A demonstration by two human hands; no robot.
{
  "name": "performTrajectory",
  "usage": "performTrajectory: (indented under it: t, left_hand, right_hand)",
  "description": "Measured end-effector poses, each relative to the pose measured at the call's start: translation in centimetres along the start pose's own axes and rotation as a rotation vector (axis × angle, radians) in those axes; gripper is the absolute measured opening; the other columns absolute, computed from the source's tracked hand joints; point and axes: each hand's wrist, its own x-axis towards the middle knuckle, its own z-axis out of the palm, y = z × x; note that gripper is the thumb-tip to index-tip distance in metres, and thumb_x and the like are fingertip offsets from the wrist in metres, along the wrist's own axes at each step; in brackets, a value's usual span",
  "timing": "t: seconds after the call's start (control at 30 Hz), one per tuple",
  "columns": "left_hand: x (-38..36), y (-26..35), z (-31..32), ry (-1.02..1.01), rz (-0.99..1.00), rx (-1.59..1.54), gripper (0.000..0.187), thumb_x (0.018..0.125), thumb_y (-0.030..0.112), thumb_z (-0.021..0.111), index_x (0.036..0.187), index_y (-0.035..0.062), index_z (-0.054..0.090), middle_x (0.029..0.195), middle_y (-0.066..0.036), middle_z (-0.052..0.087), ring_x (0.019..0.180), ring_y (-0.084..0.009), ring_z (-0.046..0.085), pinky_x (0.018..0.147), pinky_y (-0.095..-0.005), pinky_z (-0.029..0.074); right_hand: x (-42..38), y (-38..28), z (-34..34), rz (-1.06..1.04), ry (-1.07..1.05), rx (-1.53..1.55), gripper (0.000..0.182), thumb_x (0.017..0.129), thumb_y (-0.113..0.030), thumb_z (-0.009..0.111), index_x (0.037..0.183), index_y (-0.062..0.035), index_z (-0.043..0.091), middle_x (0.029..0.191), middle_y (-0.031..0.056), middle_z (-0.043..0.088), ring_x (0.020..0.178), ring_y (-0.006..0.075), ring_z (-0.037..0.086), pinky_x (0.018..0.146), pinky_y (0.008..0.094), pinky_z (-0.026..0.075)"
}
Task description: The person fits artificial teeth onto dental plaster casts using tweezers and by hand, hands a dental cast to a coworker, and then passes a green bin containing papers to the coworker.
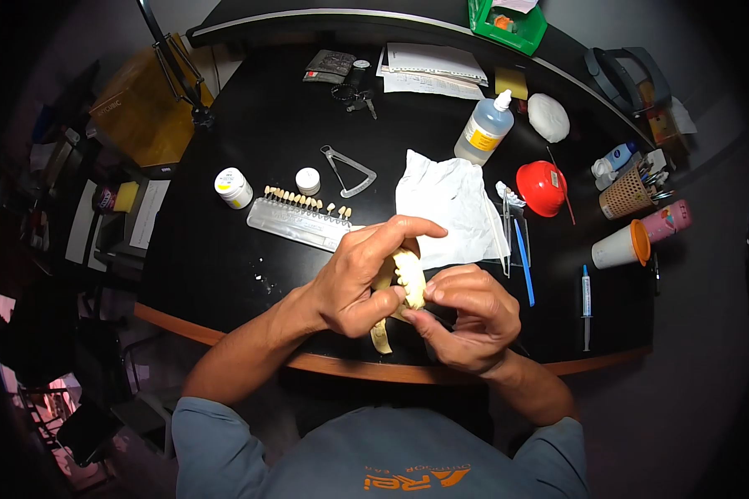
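Note:
A pale yellow dental cast (409,273) with a row of moulded teeth is held up over the near part of the table. My left hand (362,279) is closed around it, thumb against the teeth and index finger stretched out above. Thumb and fingertips of my right hand (473,318) pinch the cast's lower right end; whether a small piece sits between them is hidden. Just below the hands shows another yellow plaster part (380,337), partly covered. Behind the hands lies a crumpled white tissue (437,200), and to the left a tooth shade guide (300,220).
Around the black table (225,291) stand a white jar (233,189), a small white lid-like pot (308,180), a metal caliper (347,172), a liquid bottle (484,129) and a red bowl (541,188). On the right are a blue stick (524,262), a syringe (587,303) and an orange-lidded cup (620,247).

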Motion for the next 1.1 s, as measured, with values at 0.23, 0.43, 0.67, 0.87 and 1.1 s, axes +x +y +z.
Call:
performTrajectory:
  t: [0.23, 0.43, 0.67, 0.87, 1.1]
  left_hand:
    - [0.3, 0.8, -0.7, -0.028, -0.159, -0.059, 0.079, 0.065, 0.018, 0.055, 0.14, -0.0068, 0.051, 0.096, -0.027, 0.064, 0.084, -0.0379, 0.067, 0.076, -0.0432, 0.053]
    - [0.2, 0.6, 0.3, 0.046, -0.152, 0.061, 0.079, 0.066, 0.017, 0.055, 0.142, -0.0076, 0.052, 0.087, -0.017, 0.063, 0.076, -0.0244, 0.063, 0.072, -0.0353, 0.05]
    - [0.3, 0.7, 0.0, 0.018, -0.162, 0.053, 0.075, 0.068, 0.012, 0.054, 0.141, -0.0055, 0.052, 0.087, -0.015, 0.062, 0.074, -0.0233, 0.062, 0.07, -0.0355, 0.049]
    - [0.7, 2.1, -0.4, -0.025, -0.444, -0.046, 0.068, 0.077, 0.013, 0.049, 0.142, -0.0062, 0.052, 0.091, -0.015, 0.065, 0.078, -0.0204, 0.062, 0.073, -0.0336, 0.05]
    - [0.6, 1.6, -1.5, -0.087, -0.679, -0.485, 0.059, 0.094, 0.014, 0.044, 0.146, -0.0122, 0.053, 0.107, -0.015, 0.073, 0.091, -0.0144, 0.067, 0.084, -0.0279, 0.055]
  right_hand:
    - [-0.5, 0.2, 0.5, 0.333, 0.157, 0.249, 0.038, 0.081, 0.011, 0.085, 0.114, 0.0026, 0.067, 0.11, 0.017, 0.069, 0.103, 0.0211, 0.073, 0.086, 0.0305, 0.068]
    - [-0.6, 0.3, 0.5, 0.345, 0.139, 0.234, 0.037, 0.082, 0.011, 0.084, 0.114, 0.0033, 0.066, 0.113, 0.0165, 0.068, 0.106, 0.0221, 0.073, 0.089, 0.0313, 0.068]
    - [-0.5, 0.3, 0.4, 0.379, 0.14, 0.257, 0.036, 0.084, 0.012, 0.081, 0.115, 0.0044, 0.065, 0.115, 0.0166, 0.067, 0.109, 0.0221, 0.072, 0.091, 0.0313, 0.068]
    - [-0.4, 0.4, 0.3, 0.558, 0.174, 0.375, 0.032, 0.089, 0.015, 0.073, 0.119, 0.0085, 0.062, 0.121, 0.0169, 0.063, 0.115, 0.0216, 0.068, 0.094, 0.031, 0.067]
    - [-0.3, 0.9, -0.6, 0.635, 0.164, 0.389, 0.027, 0.093, 0.013, 0.071, 0.118, 0.008, 0.062, 0.119, 0.0161, 0.066, 0.114, 0.0202, 0.068, 0.099, 0.0332, 0.064]
